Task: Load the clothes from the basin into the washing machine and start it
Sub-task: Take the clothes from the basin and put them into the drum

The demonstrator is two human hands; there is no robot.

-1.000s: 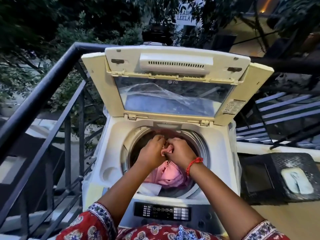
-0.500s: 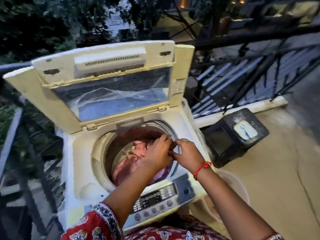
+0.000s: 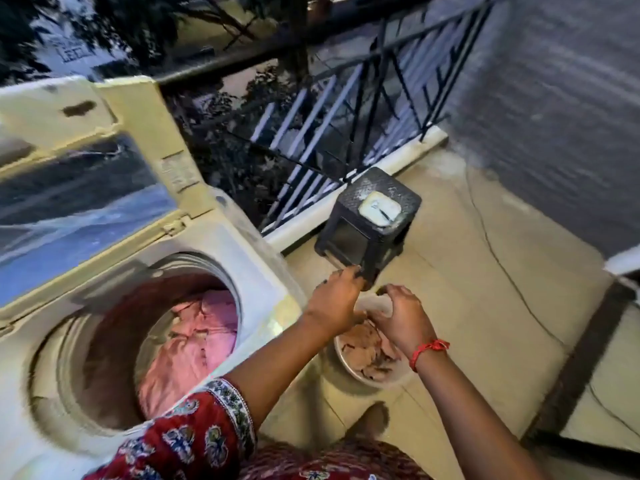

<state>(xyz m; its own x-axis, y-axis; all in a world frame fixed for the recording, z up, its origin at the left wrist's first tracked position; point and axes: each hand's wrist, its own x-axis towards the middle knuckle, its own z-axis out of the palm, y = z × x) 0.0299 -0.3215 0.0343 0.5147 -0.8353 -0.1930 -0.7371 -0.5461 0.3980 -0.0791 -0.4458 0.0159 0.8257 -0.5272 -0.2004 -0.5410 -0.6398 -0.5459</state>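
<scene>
The top-loading washing machine (image 3: 242, 258) stands at the left with its lid (image 3: 86, 161) raised. Pink clothes (image 3: 194, 344) lie inside its drum. To its right on the floor sits a round basin (image 3: 349, 370) holding brownish clothes (image 3: 367, 344). My left hand (image 3: 334, 299) and my right hand (image 3: 403, 315) hover side by side just above the basin, fingers loosely curled downward, holding nothing that I can see. A red thread circles my right wrist.
A black plastic stool (image 3: 370, 223) with a pale object on top stands behind the basin. A dark metal railing (image 3: 346, 109) runs along the balcony edge. A grey wall (image 3: 554, 98) rises at the right. My foot (image 3: 372, 420) is near the basin.
Both hands have left the drum and swung right to the basin. My view has turned right, so the machine now sits at the left.
</scene>
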